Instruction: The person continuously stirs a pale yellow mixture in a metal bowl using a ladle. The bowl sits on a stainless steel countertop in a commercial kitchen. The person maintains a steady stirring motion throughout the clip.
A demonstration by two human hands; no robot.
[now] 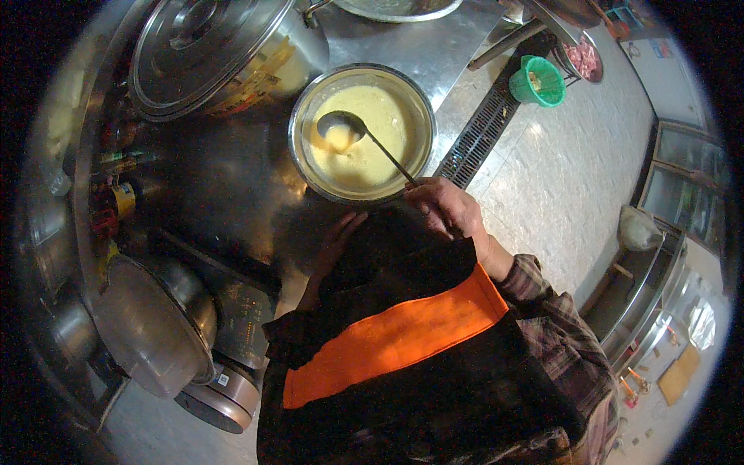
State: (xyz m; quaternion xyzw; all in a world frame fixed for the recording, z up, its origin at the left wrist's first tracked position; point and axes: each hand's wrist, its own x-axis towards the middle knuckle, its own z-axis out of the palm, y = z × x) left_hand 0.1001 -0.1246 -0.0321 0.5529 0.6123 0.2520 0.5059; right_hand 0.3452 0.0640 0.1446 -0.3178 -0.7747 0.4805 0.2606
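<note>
A round metal bowl (431, 131) stands near the edge of the steel counter, holding a pale yellow liquid (383, 110). My right hand (450, 203) grips the long handle of a metal ladle (383, 148) beside the bowl's near right rim. Over the liquid, the ladle's tilted bowl holds some of the same yellow liquid. My left hand (340, 229) is in shadow just below the bowl, partly hidden by dark clothing with an orange band. Only a few fingers show, and whether they touch anything is unclear.
A large lidded steel pot (215, 52) stands at the upper left. Another metal basin (401, 11) sits at the top. Lower left is a big metal bowl (151, 325). On the floor are a drain grate (482, 125), a green lined bin (537, 87) and a basin of raw meat (583, 61).
</note>
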